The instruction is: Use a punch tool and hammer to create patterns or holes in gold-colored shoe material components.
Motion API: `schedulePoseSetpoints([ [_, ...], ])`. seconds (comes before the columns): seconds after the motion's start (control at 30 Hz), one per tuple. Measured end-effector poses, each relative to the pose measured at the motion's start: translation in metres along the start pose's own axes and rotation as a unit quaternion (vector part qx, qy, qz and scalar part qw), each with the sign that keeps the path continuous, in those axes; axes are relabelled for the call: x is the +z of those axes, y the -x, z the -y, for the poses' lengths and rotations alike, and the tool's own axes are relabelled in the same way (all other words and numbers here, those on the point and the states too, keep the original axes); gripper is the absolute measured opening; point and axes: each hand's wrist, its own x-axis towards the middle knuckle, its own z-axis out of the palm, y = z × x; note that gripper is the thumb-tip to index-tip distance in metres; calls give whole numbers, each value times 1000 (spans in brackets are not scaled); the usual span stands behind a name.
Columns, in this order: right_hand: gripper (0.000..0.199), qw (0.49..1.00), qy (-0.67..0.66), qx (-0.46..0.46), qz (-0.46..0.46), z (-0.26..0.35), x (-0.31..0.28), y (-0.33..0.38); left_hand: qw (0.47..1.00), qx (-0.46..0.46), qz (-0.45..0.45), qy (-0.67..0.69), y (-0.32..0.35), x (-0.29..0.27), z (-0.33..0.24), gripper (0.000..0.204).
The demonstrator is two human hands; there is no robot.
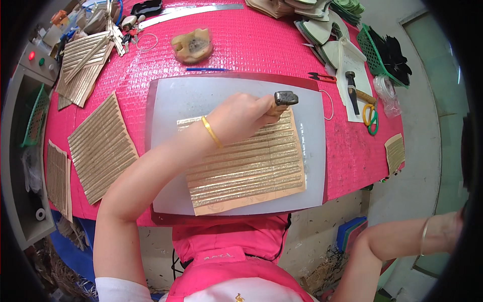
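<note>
My left hand (241, 118), a gold bangle on its wrist, reaches across from the lower left and grips the handle of a small hammer (286, 97). The dark metal head hangs over the upper right corner of a gold ribbed sheet (251, 171). That sheet lies on a white cutting board (191, 95) on the pink table cover (347, 151). My right arm stretches off to the lower right, away from the table. My right hand (450, 226) fades into the picture's dark rim, so its fingers are hidden.
More gold ribbed sheets lie at the left (100, 146) and back left (83, 65). A second hammer (350, 85), yellow-green scissors (371, 118) and red snips (322, 77) sit at the right. A metal ruler (191, 11), a clear tub (191, 45) and a green basket (375, 50) line the back.
</note>
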Motion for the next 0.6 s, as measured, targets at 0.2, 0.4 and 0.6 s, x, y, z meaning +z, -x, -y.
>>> schedulePoseSetpoints([
  [0.2, 45, 790, 37, 332, 513, 35, 42, 45, 997, 53, 41, -48, 5, -1, -5, 20],
  [0.4, 51, 769, -6, 336, 544, 26, 25, 106, 999, 10, 18, -26, 1, 5, -5, 20],
  [0.6, 48, 772, -42, 348, 531, 16, 35, 137, 906, -134, -161, 367, -5, -19, -11, 20],
])
